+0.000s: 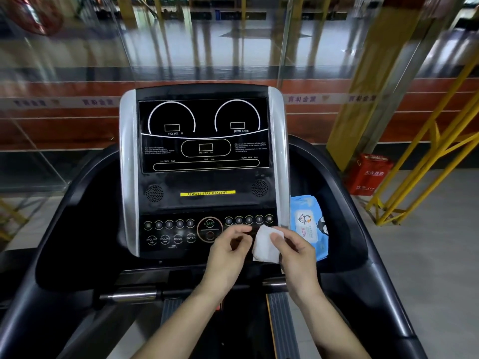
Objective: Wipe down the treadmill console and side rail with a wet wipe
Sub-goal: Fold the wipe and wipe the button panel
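Both hands pinch a folded white wipe [265, 246] before the console [204, 177]: right hand [295, 251] fingers clamped on it, left hand [228, 251] fingertips at its edge

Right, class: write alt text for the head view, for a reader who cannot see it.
Two hands hold a folded white wipe before a treadmill console: the right hand grips it, the left hand pinches its edge. A blue wipes pack lies to the console's right.
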`<state>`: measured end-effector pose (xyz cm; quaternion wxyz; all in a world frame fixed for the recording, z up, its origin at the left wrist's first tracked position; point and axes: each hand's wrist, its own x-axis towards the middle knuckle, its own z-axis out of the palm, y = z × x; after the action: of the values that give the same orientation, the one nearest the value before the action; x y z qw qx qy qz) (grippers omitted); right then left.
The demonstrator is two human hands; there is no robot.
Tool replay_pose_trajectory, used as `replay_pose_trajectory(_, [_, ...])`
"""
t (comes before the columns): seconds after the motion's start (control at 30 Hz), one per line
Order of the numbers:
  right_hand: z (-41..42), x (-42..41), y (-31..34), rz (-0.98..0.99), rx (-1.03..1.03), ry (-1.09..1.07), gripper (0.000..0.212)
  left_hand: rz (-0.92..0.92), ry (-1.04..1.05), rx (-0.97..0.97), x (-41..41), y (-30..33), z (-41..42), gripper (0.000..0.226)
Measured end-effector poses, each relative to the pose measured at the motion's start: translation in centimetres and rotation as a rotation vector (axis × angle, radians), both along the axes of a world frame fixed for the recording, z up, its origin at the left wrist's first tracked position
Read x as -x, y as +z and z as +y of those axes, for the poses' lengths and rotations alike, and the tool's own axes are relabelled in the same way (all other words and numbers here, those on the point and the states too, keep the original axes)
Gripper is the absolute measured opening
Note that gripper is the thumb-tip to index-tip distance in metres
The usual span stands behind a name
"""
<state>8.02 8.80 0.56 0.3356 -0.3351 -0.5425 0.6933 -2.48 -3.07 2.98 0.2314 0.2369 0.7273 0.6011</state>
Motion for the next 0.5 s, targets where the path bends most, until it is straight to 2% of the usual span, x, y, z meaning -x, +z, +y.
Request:
replay_pose_trajectory(0.1, [-0.2, 0.1, -0.1, 0.065, 0.1, 0.032, 0.018, -0.003, -0.038, -0.005, 0.3, -0.7, 0.4, 0.021])
replay_pose_trajectory(0.23, [0.2, -0.3, -0.3, 0.049, 0.149, 0.094, 0.015, -0.007, -0.062, -0.039, 0.4, -1.4, 1.0, 0.018])
replay_pose_trajectory(0.37, [1.0, -1.0, -0.6, -0.076, 0.044, 0.269, 0.032, -0.006, -0.057, -0.016, 0.9, -2.1, 1.2, 0.016])
replay_pose_trajectory(0.5, [2.3, -1.0, 0.1, -0.162, -0.039, 0.364, 0.013, 0.064, -0.135, 0.031, 1.3, -2.6, 1.0, 0.016])
